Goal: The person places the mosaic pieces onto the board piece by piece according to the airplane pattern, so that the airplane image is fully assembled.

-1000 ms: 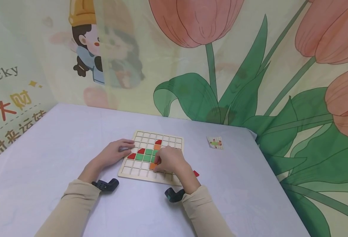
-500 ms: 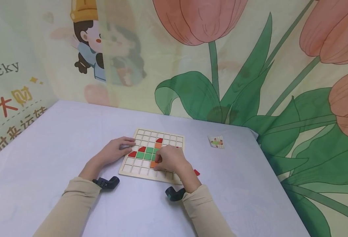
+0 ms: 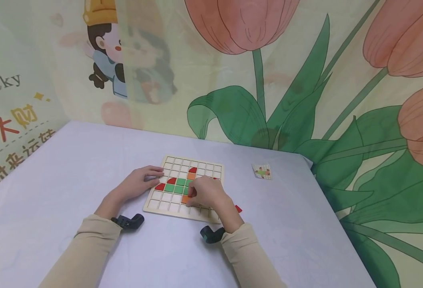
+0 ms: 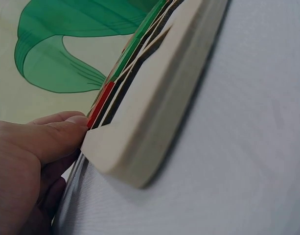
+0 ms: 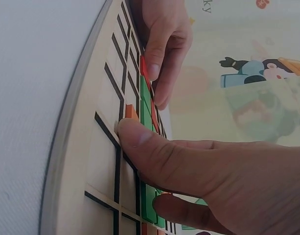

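Observation:
A pale wooden grid board (image 3: 193, 216) lies on the white table, with green tiles (image 3: 179, 191), red curved tiles (image 3: 159, 187) and orange tiles (image 3: 185, 199) in its cells. My left hand (image 3: 139, 182) rests at the board's left edge, fingers extended; in the left wrist view its thumb (image 4: 66, 137) is right beside a red tile (image 4: 100, 105). My right hand (image 3: 205, 192) is over the board's right half, pinching the near orange tile (image 5: 131, 112) between thumb and index finger. The right wrist view shows that thumb (image 5: 137, 137) against the tile; the index fingertip is hidden there.
A loose red piece (image 3: 238, 209) lies right of the board, partly behind the right wrist. Farther back on the right is a small card (image 3: 262, 171) with a coloured pattern printed on it. A printed cloth (image 3: 225, 108) hangs behind the table.
The head view has shifted slightly. Both hands keep their places on the board, and the tiles look the same.

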Motion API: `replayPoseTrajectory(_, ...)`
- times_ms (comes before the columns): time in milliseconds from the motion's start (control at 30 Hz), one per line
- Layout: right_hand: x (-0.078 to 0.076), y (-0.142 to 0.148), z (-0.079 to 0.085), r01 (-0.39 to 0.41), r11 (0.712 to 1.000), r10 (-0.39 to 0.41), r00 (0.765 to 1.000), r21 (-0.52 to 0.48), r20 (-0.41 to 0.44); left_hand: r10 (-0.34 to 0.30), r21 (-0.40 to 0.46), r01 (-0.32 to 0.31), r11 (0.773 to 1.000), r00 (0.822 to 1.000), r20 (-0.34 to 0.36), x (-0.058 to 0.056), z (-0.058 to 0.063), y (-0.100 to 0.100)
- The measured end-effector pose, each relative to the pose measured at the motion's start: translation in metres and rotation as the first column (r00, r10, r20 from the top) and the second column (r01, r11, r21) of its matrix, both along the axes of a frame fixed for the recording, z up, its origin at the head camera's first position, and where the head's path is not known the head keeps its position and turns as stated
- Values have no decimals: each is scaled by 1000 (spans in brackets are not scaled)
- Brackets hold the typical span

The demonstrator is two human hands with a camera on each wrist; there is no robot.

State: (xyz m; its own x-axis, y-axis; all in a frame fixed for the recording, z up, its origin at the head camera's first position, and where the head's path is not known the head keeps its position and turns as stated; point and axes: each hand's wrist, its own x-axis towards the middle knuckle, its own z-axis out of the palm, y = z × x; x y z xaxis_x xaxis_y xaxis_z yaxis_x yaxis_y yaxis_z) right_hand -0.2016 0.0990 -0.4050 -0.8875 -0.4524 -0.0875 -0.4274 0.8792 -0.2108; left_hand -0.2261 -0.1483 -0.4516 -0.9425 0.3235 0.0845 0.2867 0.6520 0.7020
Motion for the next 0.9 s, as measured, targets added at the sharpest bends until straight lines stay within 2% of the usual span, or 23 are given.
replayPoseTrajectory(500,-1,-2,4,-13,998,14,1000,55,-19,1,-13,-1,1000,1000,3,-2,0,1)
replayPoseTrajectory(900,3,11,9,-11,1000,11,1000,23,-2,8,-6,-8,1000,1000,10,-2,-1,1)
